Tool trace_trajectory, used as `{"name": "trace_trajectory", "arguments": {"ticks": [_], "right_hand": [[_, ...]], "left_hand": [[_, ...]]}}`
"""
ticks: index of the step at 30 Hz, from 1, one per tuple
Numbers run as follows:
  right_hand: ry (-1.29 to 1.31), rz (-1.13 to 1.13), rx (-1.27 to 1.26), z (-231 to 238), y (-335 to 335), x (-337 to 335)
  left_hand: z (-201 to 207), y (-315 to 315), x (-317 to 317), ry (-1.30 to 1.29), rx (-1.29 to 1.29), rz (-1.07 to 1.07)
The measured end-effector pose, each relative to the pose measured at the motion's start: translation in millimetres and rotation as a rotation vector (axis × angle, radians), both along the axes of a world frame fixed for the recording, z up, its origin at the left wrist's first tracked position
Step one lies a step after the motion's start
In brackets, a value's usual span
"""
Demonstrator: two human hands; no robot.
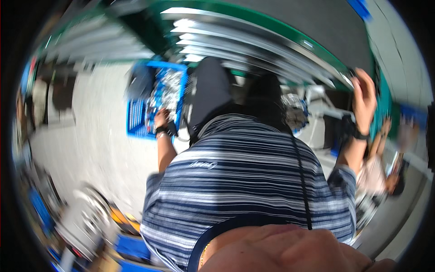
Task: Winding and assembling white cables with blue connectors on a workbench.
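My left hand (161, 118) reaches down into a blue plastic crate (136, 119) on the floor at my left. Many small, shiny silvery pieces (171, 86) fill part of the crate, next to the hand. Motion blur hides its fingers and anything in them. A dark grey rounded thing (142, 82) lies over the crate's far left side. At the far right, my right hand (365, 97) is raised beside the bench's front edge. Its fingers are curled toward the thumb, with a small dark thing at their tips that I cannot make out.
Ahead stands a green-framed bench (272, 22) with a grey top and pale slats below. Another person (376, 170) is at the right. A blurred round metal machine or fan (86, 220) stands at the lower left, near blue bins (131, 247). Blurred metal parts (295, 111) sit right of my legs.
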State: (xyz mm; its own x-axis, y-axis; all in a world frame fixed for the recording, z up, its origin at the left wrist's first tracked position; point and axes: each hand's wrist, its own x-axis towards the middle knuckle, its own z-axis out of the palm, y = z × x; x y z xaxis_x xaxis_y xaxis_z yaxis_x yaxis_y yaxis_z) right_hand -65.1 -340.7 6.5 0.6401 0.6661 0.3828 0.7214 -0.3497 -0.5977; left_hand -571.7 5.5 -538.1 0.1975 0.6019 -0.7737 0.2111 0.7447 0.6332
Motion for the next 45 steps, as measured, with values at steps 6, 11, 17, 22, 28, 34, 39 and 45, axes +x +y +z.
{"name": "trace_trajectory", "arguments": {"ticks": [6,11,17,22,28,34,39,45], "right_hand": [[0.315,-0.286,0.098,-97.3,-125.7,24.2],[0.948,-0.647,0.199,-263.7,-267.4,19.5],[1.597,-1.068,0.55,-476.3,-361.0,-31.3],[1.696,-0.825,0.304,-541.7,-341.1,-33.9],[0.877,-0.963,-0.495,-517.9,-258.7,7.5],[0.873,-0.878,-0.53,-493.0,-212.5,34.8],[1.085,-0.955,-0.844,-492.8,-190.8,46.9],[0.903,-0.769,-0.828,-541.6,-228.7,60.1]], "left_hand": [[225.4,61.3,117.6,-0.135,1.055,-0.384],[411.8,10.2,214.7,-0.228,1.489,-0.452],[492.0,-33.8,324.2,-0.476,1.631,-0.526],[508.9,-33.0,385.2,-0.465,1.483,-0.621],[502.1,-24.5,407.9,-0.33,1.409,-0.644],[493.8,-26.4,416.7,-0.122,1.551,-0.542],[491.3,-23.7,418.1,-0.024,1.672,-0.497],[490.3,-21.7,419.1,-0.085,1.581,-0.519]]}}
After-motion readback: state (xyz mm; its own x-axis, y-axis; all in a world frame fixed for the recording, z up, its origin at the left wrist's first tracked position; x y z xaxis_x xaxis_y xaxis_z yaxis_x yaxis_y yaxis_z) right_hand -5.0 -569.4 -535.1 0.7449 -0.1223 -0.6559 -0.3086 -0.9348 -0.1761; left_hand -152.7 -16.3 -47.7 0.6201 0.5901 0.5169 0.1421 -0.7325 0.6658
